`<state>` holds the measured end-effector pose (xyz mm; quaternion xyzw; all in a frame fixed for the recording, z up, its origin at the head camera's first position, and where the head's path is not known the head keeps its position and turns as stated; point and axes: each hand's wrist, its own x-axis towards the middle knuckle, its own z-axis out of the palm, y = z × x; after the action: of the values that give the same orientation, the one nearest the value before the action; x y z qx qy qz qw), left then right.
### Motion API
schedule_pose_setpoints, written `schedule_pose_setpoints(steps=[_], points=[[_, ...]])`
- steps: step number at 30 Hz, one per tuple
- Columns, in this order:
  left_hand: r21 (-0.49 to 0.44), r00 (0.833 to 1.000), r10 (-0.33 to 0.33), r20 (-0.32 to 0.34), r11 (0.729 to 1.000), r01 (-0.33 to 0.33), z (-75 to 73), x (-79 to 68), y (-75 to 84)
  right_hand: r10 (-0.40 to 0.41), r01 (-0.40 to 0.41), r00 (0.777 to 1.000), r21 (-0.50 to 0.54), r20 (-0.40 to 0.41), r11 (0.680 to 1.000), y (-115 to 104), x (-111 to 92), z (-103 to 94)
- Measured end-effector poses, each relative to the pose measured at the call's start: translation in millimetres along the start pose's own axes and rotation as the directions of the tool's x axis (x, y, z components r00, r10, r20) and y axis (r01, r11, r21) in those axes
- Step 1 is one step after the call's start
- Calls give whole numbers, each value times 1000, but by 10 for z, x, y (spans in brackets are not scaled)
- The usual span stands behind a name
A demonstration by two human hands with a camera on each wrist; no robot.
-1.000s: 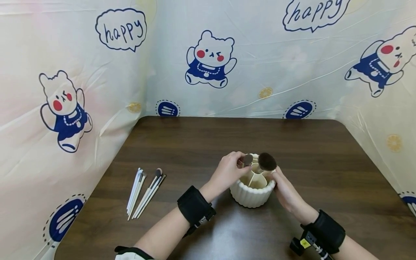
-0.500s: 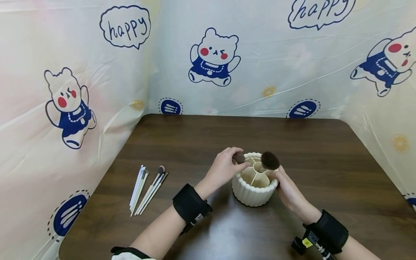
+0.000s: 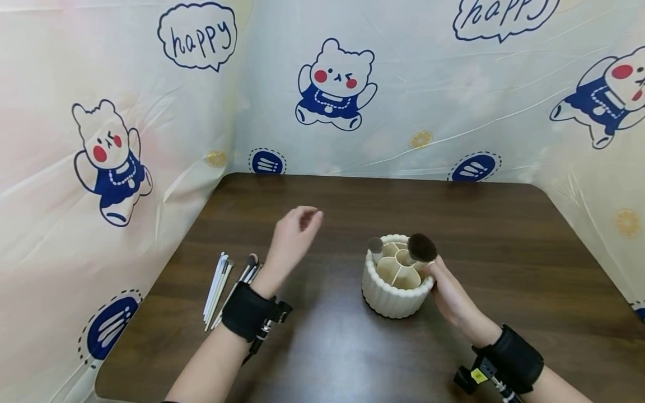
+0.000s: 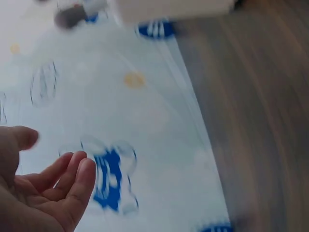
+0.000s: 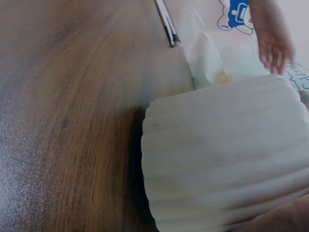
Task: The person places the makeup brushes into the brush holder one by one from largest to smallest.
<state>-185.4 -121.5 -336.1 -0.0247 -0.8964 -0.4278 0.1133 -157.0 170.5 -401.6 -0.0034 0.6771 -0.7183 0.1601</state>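
Note:
A cream, ribbed makeup brush holder (image 3: 395, 302) with several compartments stands upright on the table. My right hand (image 3: 450, 294) grips its right side at the rim; part of that hand (image 5: 285, 217) shows along the ribbed wall in the right wrist view. A large dark makeup brush (image 3: 422, 248) rises from the holder beside the right hand. At the left rim stands a smaller greyish makeup brush (image 3: 375, 245), its head also visible in the left wrist view. My left hand (image 3: 294, 238) is in the air left of the holder, fingers loosely bent around nothing.
Several makeup brushes with pale handles (image 3: 216, 288) lie in two groups on the left of the dark wooden table (image 3: 322, 358), partly behind the left wrist strap. A printed curtain (image 3: 393, 84) hangs along the table's back and sides.
My left hand has let go of the smaller makeup brush, which now stands in the holder, and has moved left. The right hand stays on the holder.

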Motion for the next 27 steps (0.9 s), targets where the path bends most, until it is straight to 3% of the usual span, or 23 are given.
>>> schedule_pose_setpoints(steps=[6,10,14,19,22,27], points=[[180,993,-98,-67,978,109,-338,20,-439,1,-1,1000,5,11,1000,-13,0,-2],[303,984,-159,-74,937,174,-488,-40,-754,5,-5,1000,2,6,1000,-16,1,-6],[400,967,-252,-33,883,244,-590,-144,-997,-1,1,1000,-1,17,1000,-14,-4,-9],[470,938,-346,32,833,291,-611,-219,-1215,3,-3,1000,-4,24,1000,-13,-6,-15],[483,926,-374,58,822,302,-599,-231,-1296,2,-2,1000,-4,25,1000,-13,-6,-16],[502,921,-383,79,813,295,-589,-236,-1331,-11,11,1000,-21,25,1000,-15,-10,-9]])
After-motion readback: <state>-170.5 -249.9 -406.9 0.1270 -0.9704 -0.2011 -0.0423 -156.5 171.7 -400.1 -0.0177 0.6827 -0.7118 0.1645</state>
